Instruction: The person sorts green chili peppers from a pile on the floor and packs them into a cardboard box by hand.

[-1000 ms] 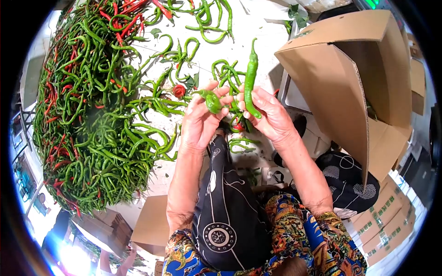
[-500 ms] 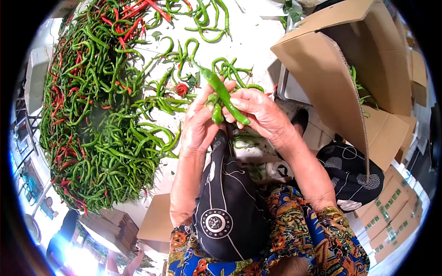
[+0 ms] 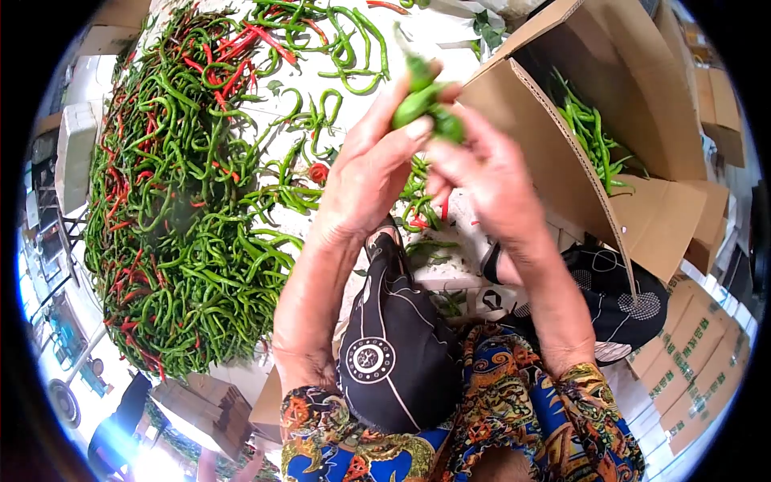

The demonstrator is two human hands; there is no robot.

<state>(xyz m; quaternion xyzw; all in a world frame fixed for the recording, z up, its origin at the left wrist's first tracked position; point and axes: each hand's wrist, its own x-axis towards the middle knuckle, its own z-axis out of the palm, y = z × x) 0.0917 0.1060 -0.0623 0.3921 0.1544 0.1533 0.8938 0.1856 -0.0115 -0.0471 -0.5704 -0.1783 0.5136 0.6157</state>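
Note:
Several green peppers (image 3: 416,106) are bunched between my two hands, above the white surface near the open cardboard box. My left hand (image 3: 368,161) is closed round them, its thumb pressed on top. Close beside it, my right hand (image 3: 490,165) is blurred by motion, with its fingers bent near the lower pepper; whether it grips one is unclear. A large heap of green and red peppers (image 3: 185,233) lies to the left. More green peppers (image 3: 594,136) show inside the box (image 3: 666,120) on the right.
Loose green peppers (image 3: 349,48) and a curled red pepper (image 3: 319,173) lie on the white surface (image 3: 321,96). Flat printed cartons (image 3: 683,353) are at the lower right. Stacked cardboard (image 3: 205,410) stands at the lower left, near part of another person (image 3: 116,418).
Both hands have moved up and toward the box with the peppers, which are now bunched together. The view has shifted, and more of the peppers inside the box shows.

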